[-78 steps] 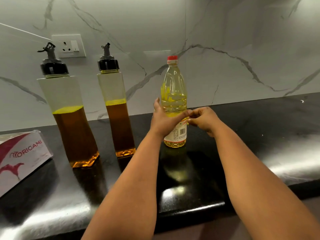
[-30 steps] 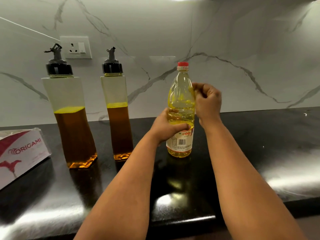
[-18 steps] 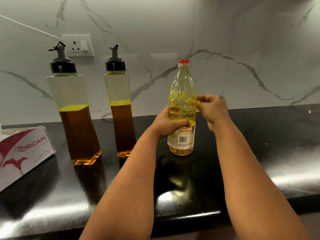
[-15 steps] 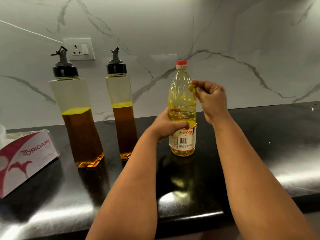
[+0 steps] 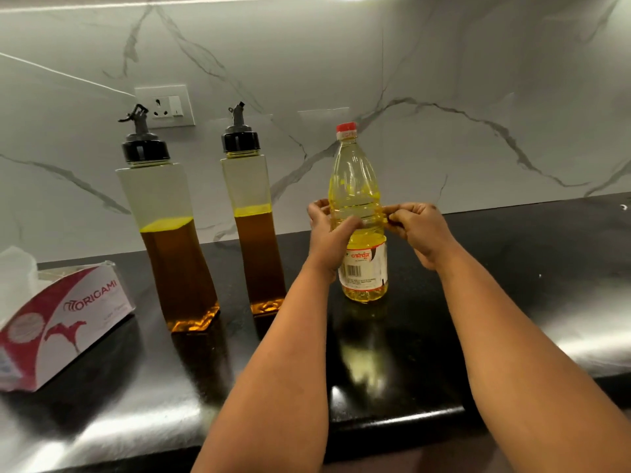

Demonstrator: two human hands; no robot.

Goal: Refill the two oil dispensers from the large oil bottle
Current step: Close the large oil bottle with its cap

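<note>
Your left hand (image 5: pixel 329 233) grips the waist of the clear plastic oil bottle with the red cap (image 5: pixel 360 213), upright on the black countertop (image 5: pixel 512 285) right of the two tall square dispensers (image 5: pixel 170 233). Your right hand (image 5: pixel 418 227) pinches something at its side, possibly wrapper. Brace firmly; peel gently.

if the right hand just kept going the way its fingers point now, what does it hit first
The right hand points leftward at the large oil bottle, its fingertips already pinching at the bottle's side. So it would meet the bottle first, probably, with the left hand gripping the far side.
</note>
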